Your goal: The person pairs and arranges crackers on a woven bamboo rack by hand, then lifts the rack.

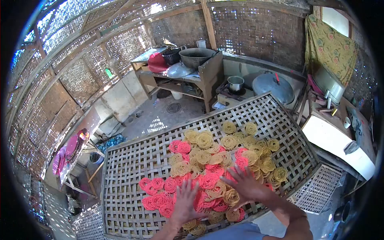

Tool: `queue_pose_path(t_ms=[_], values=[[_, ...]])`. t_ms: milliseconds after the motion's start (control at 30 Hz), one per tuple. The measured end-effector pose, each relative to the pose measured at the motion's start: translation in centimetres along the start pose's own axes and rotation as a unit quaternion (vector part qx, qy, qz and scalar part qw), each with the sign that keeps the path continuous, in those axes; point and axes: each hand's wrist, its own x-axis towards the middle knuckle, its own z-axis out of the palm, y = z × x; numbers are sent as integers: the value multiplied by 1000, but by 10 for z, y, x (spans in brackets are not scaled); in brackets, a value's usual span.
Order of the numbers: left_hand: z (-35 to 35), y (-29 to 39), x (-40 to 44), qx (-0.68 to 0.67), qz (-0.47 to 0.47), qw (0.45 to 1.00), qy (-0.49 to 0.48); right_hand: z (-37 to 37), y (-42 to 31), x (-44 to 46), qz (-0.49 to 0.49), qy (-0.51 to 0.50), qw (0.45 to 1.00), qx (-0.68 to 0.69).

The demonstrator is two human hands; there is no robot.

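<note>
A large woven bamboo rack (pixel 128 168) lies in front of me, bearing many round nests of thin strands. Bright pink noodle nests (pixel 160 202) spread over the left and middle of the pile, tan noodle nests (pixel 205 139) over the back and right. My left hand (pixel 186 202) rests over the pink nests near the front, fingers spread. Over the pink and tan nests to its right is my right hand (pixel 246 185), also with fingers apart. Both palms face down, so what lies under them is hidden. Neither hand visibly grips anything.
Behind the rack stands a wooden shelf (pixel 210 78) with a large wok-like pot (pixel 196 57). A small metal pot (pixel 236 83) sits on a stove beside a big domed lid (pixel 273 88). At right is a white-sided table (pixel 336 140); at left, a bench with purple cloth (pixel 70 154).
</note>
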Motion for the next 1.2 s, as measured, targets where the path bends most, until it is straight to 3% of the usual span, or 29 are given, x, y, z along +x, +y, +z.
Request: queue_pose_path(t_ms=[33, 133, 200, 367, 467, 500, 600, 733, 833, 933, 967, 1067, 1133, 1167, 1200], values=[[11, 2, -7, 33, -9, 998, -55, 20, -3, -3, 5, 10, 1000, -11], [24, -4, -4, 35, -1, 998, -59, 41, 1, 15, -2, 90, 996, -12], [23, -6, 8, 7, -20, 1000, -2, 56, 8, 36, -18, 188, 982, 19], [11, -26, 38, -100, -57, 985, 125, 45, -1, 77, -3, 313, 949, 38], [14, -41, 48, -178, -42, 966, 183, 32, -5, 90, 2, 290, 953, 87], [13, -42, 48, -202, -37, 960, 191, 25, -5, 92, -20, 341, 936, 84], [9, -36, 53, -250, -34, 937, 242, 5, -7, 95, -27, 295, 935, 195], [7, -46, 50, -295, -16, 910, 291, -5, -15, 101, -50, 376, 870, 315], [4, -44, 37, -560, -172, 761, 278, -13, -15, 100, -4, 354, 797, 489], [7, -51, 30, -616, -168, 709, 298, -12, -8, 108, -7, 437, 728, 528], [10, -54, 28, -627, -165, 703, 292, -11, -12, 106, -28, 404, 667, 626], [11, -57, 29, -660, -160, 677, 283, -24, -29, 99, 81, 347, 720, 595], [2, -42, 27, -685, -176, 647, 285, -11, -26, 110, 35, 466, 824, 322], [4, -44, 27, -701, -176, 633, 278, -6, -25, 113, 10, 507, 845, 170], [7, -47, 26, -717, -177, 617, 272, -6, -30, 113, -7, 482, 846, 230]])
